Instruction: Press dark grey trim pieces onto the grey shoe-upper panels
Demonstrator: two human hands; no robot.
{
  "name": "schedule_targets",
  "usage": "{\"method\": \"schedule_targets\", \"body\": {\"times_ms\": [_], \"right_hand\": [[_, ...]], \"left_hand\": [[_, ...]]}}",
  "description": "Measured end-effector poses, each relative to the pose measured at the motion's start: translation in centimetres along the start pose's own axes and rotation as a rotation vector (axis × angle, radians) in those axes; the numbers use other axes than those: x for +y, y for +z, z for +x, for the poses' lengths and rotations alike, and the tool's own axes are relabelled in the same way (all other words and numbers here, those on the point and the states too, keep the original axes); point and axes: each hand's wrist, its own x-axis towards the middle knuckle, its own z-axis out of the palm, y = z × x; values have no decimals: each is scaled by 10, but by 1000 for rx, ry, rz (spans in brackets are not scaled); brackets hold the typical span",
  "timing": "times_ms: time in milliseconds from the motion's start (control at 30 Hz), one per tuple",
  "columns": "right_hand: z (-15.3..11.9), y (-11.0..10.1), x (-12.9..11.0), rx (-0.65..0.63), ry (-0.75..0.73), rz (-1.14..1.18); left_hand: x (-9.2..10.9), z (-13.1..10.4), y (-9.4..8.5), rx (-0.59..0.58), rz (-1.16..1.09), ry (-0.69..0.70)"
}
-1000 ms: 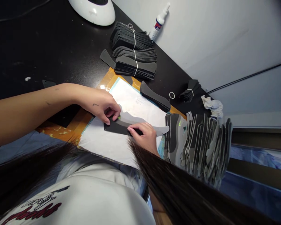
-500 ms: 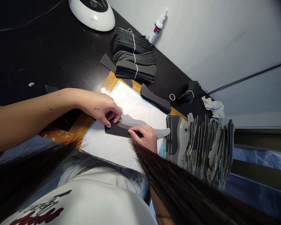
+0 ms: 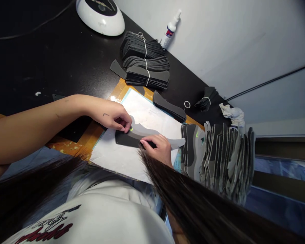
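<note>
A layered shoe upper panel (image 3: 142,133), light grey to dark grey with a small yellow-green mark, lies flat on a white sheet (image 3: 117,159). A black strip (image 3: 127,139) runs along its near edge. My left hand (image 3: 114,117) is closed, its fingertips and thumb pressed together on the panel beside the green mark. With curled fingers, my right hand (image 3: 158,147) grips the near edge of the panel and black strip, thumb and forefinger almost meeting. Part of that hand's wrist is hidden by dark hair.
Right of the sheet stands a row of similar panels (image 3: 190,149). Beyond it lie a stack of black strips (image 3: 169,105), banded black bundles (image 3: 147,76), a white bottle (image 3: 170,30), a crumpled tissue (image 3: 232,115) and a white round device (image 3: 101,20).
My left thumb has moved from the black strip's left end up against the forefinger near the green mark. My right hand stays in about the same place.
</note>
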Motion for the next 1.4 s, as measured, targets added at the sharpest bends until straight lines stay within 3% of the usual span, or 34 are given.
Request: {"method": "schedule_targets", "body": {"times_ms": [533,767,1400], "right_hand": [[0,0,0,0,1,5],[-1,0,3,-18,1,24],[-1,-2,1,-70,11,-15]], "left_hand": [[-5,-7,-12,65,4,-46],[-10,-5,-11,18,21,-79],[-6,-3,-9,65,85,-46]]}}
